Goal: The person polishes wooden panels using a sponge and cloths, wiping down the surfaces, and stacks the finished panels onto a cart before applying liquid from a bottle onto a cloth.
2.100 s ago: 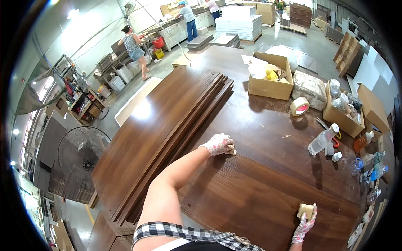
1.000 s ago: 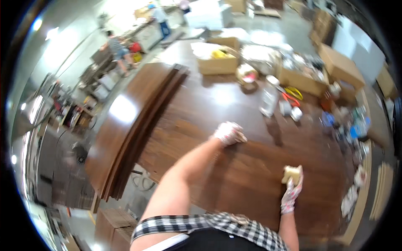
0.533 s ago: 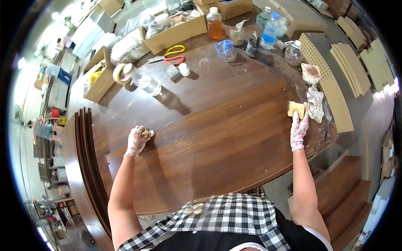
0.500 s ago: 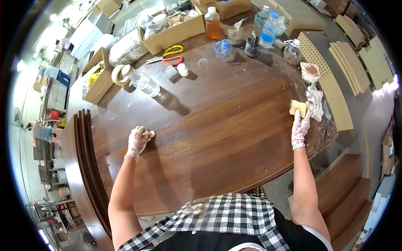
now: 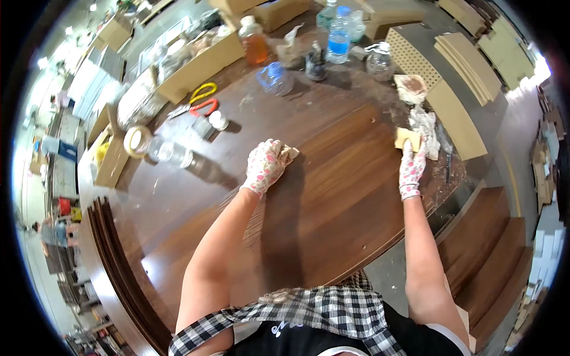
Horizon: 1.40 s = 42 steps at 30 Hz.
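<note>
Panel (image 5: 344,204) lies on the table (image 5: 249,115), mid-view. Toward its eleven o'clock, the left hand (image 5: 265,168) has its fingers curled round a rag (image 5: 289,155); toward two o'clock, the right hand (image 5: 411,166) grips a sponge (image 5: 405,138), contact beneath it unclear. Uneven rag pressure could leave streaks; the sponge, if wet, could drip; a careless left-hand sweep toward nine o'clock could topple the clear bottle (image 5: 172,152).

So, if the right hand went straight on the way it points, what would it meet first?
Most likely the crumpled white cloth, close ahead and slightly right of the right hand; depth is unclear, and the two may be touching.
</note>
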Each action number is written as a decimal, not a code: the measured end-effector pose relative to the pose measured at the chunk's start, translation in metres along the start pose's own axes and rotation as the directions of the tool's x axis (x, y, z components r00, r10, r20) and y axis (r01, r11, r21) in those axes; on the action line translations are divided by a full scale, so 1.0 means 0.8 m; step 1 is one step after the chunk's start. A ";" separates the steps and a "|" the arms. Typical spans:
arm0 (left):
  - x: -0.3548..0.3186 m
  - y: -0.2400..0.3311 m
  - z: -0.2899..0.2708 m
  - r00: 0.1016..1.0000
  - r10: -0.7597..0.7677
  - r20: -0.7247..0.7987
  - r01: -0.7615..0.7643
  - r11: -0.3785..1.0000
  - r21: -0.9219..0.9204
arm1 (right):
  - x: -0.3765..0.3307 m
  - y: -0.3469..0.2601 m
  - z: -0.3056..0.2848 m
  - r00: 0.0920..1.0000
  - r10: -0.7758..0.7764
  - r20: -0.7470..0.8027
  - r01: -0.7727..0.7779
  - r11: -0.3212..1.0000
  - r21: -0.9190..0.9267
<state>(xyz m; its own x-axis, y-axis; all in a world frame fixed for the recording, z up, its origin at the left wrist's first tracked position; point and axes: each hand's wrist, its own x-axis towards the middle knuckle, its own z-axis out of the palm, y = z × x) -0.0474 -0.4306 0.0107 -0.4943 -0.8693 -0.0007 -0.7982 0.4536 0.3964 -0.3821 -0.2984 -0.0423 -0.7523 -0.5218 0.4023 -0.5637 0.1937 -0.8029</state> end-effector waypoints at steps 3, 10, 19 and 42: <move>0.034 0.016 0.024 1.000 0.011 0.009 -0.011 1.000 -0.011 | -0.006 -0.017 -0.002 0.999 0.039 0.016 -0.040 0.999 0.024; 0.162 0.154 0.075 0.988 0.137 -0.071 -0.139 0.990 -0.013 | -0.016 -0.025 -0.003 0.996 0.073 0.049 -0.074 0.997 0.024; 0.154 0.152 0.079 0.999 0.036 0.010 -0.036 0.999 -0.027 | -0.006 -0.026 -0.012 0.994 0.043 0.098 -0.052 0.995 0.089; 0.108 0.129 0.086 0.973 -0.013 -0.230 0.027 0.998 0.058 | -0.002 -0.018 -0.016 0.990 0.096 0.101 -0.105 0.991 0.085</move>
<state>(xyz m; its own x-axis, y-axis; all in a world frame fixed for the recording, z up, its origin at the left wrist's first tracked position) -0.1963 -0.4453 -0.0116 -0.3916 -0.8970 0.2050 -0.8299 0.4405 0.3422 -0.3766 -0.2899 -0.0259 -0.7648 -0.5818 0.2768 -0.4509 0.1764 -0.8750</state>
